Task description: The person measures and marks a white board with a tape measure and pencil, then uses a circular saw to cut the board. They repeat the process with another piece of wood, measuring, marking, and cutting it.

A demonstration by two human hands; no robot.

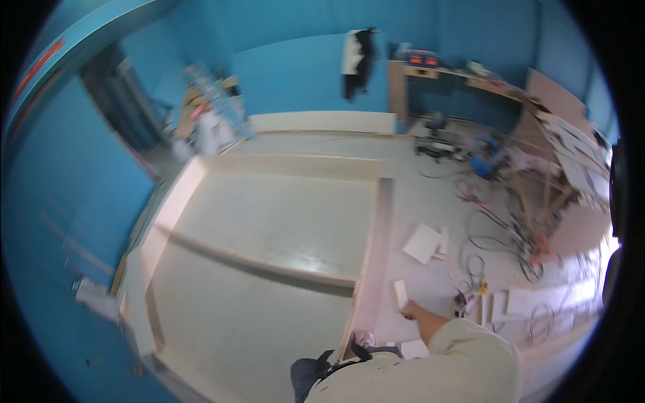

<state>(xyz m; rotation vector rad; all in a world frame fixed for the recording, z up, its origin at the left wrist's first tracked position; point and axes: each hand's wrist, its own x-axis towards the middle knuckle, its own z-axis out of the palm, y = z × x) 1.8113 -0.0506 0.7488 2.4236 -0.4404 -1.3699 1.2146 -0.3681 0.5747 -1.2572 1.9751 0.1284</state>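
Note:
My right arm reaches down on the right side, and my right hand (408, 309) is closed at the lower end of a small white board piece (400, 294). Blur and distance hide how its fingers lie. Just left of it runs the near right side of a large pale wooden frame (368, 269), which lies on the floor with a crosspiece (259, 263) spanning it. My left hand is out of the picture.
Loose white panels (422, 243) lie beyond my right hand. Cables (480, 235), a power tool (462, 303) and board strips (531, 301) cover the floor to the right. A scrap heap (537, 181) and a workbench (463, 75) stand farther off; blue walls surround the room.

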